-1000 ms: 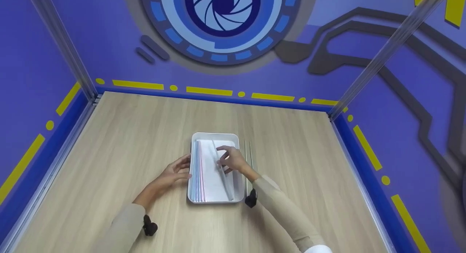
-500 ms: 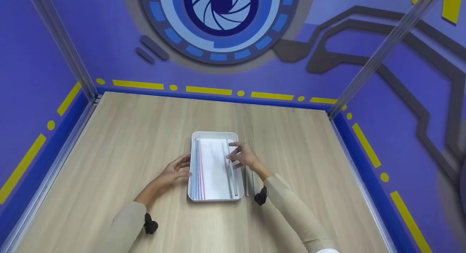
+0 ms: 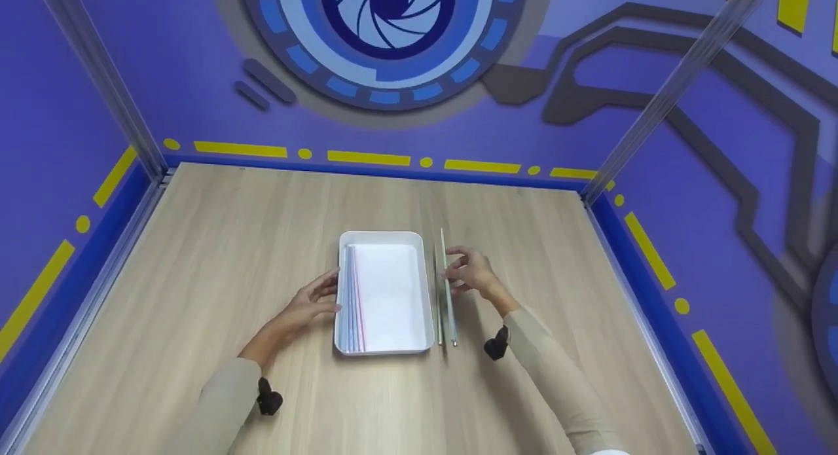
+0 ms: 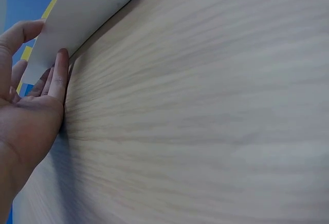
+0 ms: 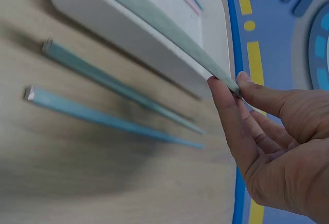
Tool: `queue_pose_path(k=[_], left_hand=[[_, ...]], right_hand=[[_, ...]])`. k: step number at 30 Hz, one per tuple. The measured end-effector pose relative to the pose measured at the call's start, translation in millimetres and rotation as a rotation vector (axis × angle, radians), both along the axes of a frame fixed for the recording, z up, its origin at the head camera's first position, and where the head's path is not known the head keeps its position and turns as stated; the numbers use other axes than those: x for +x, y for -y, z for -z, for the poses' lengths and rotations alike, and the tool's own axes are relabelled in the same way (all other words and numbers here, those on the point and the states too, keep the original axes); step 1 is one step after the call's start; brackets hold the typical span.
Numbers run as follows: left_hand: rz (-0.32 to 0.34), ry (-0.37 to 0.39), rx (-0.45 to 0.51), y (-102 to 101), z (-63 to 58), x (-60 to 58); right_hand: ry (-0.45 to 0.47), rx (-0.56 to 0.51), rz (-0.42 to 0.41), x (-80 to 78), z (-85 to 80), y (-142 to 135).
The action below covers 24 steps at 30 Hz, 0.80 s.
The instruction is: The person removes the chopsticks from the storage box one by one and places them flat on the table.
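My right hand (image 3: 473, 270) pinches the thin end of a pale green chopstick (image 5: 159, 29) between thumb and fingertips, just beyond the tray's right wall. Below it on the table lie two more chopsticks, a darker green one (image 5: 113, 81) and a blue one (image 5: 97, 112), both with silver butt ends. My left hand (image 3: 304, 311) touches the left wall of the white tray (image 3: 396, 304), thumb and fingers spread along it. Inside the tray, several blue and pink chopsticks (image 3: 354, 301) lie side by side along the left wall.
The wooden table (image 3: 229, 245) meets blue printed walls (image 3: 366, 134) at the back and sides. Metal posts (image 3: 681, 88) stand in the corners. Black wrist mounts (image 3: 268, 397) sit on both sleeves.
My right hand has carried the pale green chopstick from over the tray rightward, past the right wall, to above the chopsticks on the table. My left hand stays at the tray's left wall.
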<state>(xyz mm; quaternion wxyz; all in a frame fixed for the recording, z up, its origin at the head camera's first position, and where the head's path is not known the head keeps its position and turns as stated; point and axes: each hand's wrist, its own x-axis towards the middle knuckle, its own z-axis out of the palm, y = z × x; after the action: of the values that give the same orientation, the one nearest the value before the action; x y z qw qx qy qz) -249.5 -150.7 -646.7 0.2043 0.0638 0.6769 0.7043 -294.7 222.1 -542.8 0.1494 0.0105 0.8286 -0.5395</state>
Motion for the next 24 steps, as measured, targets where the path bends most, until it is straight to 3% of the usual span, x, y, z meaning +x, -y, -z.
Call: queue_pose_path(k=[12,24], left_hand=[[-0.011,0.030,0.031,0,-1.0,3.3],[-0.006,0.039,0.006,-2,-4.4,2.7]], right_hand=[[0.010,0.059,0.034,-7.0,10.4,-38],[0.043,0.095,0.075,-6.7,35.9,-45]])
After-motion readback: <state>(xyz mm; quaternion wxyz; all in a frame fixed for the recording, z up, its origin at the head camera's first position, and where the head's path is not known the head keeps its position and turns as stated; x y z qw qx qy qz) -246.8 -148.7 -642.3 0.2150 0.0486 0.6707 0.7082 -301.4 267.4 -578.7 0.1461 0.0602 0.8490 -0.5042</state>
